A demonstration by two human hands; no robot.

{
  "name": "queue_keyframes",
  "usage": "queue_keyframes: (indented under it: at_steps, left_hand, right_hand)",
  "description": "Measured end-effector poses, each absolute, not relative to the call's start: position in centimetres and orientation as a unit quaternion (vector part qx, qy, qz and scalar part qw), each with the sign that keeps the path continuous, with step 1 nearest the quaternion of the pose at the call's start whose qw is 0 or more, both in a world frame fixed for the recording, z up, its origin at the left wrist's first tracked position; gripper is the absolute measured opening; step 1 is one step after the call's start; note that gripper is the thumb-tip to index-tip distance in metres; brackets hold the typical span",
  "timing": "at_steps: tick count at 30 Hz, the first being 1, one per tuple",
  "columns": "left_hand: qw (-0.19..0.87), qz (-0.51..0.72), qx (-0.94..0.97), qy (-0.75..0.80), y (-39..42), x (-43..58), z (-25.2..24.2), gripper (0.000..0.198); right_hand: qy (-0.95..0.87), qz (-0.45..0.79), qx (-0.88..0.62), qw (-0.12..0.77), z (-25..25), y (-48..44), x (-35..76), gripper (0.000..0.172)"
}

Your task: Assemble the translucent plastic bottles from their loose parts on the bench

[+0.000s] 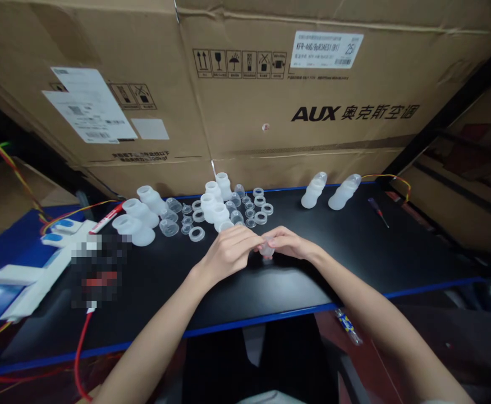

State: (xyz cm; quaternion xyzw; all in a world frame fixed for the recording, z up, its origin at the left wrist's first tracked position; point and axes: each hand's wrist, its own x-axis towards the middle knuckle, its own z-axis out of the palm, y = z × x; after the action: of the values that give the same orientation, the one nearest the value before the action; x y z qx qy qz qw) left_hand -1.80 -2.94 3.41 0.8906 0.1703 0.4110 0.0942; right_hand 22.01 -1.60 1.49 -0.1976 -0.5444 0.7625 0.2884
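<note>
Close to the middle of the black table, my left hand (232,249) and my right hand (291,244) meet, fingers closed around a small translucent baby bottle part (267,248). Fingers cover much of it, so I cannot tell whether it is one piece or several. Beyond my hands stand white bottle bodies (219,214) in a group, with clear domed caps (235,216) and ring collars (261,217) on their right. Further left are three more bottle bodies (138,231), more domed caps (169,226), small clear nipples (187,224) and a ring collar (197,233).
Two capped bottles (315,191) stand at the back right, with a screwdriver (377,211) beyond them. A power strip (51,264), a red marker (106,217) and red cable (79,348) lie left. A large cardboard box (245,129) walls off the back.
</note>
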Motion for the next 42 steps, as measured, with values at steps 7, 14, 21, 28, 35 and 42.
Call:
queue_keyframes:
  at_steps: [7,14,21,28,35,42]
  left_hand:
    - [0.048,0.410,0.891,0.189,-2.6,-1.9,3.8,0.025]
    - [-0.110,0.459,0.832,0.290,-0.8,-3.6,3.3,0.039]
    - [-0.092,0.473,0.811,0.331,0.0,-3.5,1.4,0.046]
    - [-0.065,0.484,0.818,0.304,-1.3,-2.4,0.9,0.078]
    - [0.193,0.554,0.772,0.244,-2.3,1.1,-2.9,0.098]
    - [0.215,0.561,0.730,0.326,-3.2,1.9,-2.7,0.054]
  right_hand:
    - [-0.522,0.773,-0.195,0.304,0.8,-1.1,22.2,0.035]
    - [-0.500,0.763,-0.200,0.358,0.8,-0.8,22.5,0.048]
    - [-0.508,0.712,-0.227,0.430,0.9,-0.2,22.7,0.061]
    - [-0.540,0.673,-0.254,0.436,-0.2,0.0,22.9,0.061]
    - [-0.537,0.648,-0.279,0.462,-1.7,0.5,22.9,0.046]
    - [-0.560,0.623,-0.286,0.466,-0.5,-1.1,22.6,0.043]
